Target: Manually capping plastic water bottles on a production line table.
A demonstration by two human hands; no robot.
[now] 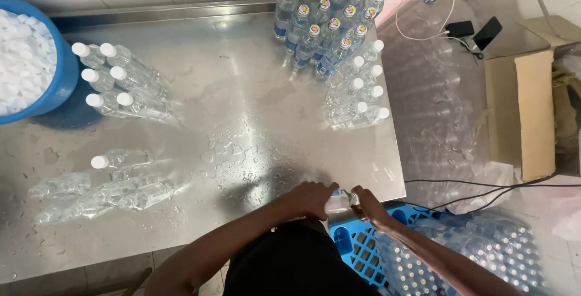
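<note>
A wide steel desk (242,90) fills most of the view, its top wet with scattered water drops near the middle and front. To its right a big heap of clear plastic bags of empty bottles (436,102) leans against the desk's side, and beyond that stands an open cardboard box (520,114). At the lower right a blue plastic crate (357,241) sits below the desk's edge, with another bag of bottles (478,253) on it. A blue tub (57,84) full of white caps rests at the desk's far left corner.

On the desk, a cluster of labelled bottles (327,18) with coloured caps stands at the far right corner, and just in front of it a group of white-capped bottles (360,93). Six white-capped bottles (118,81) stand beside the tub. Nearer the front left, a few clear bottles (103,190) stand or lie together, one with a white cap.

At the front edge of the desk, both hands meet around one small clear bottle (342,199). The left hand (311,198) is curled over it from the left, fingers closed on its body. The right hand (368,204) is closed on the bottle's other end, gripping it. The bottle is between the two hands, just above the desk's near right edge.
</note>
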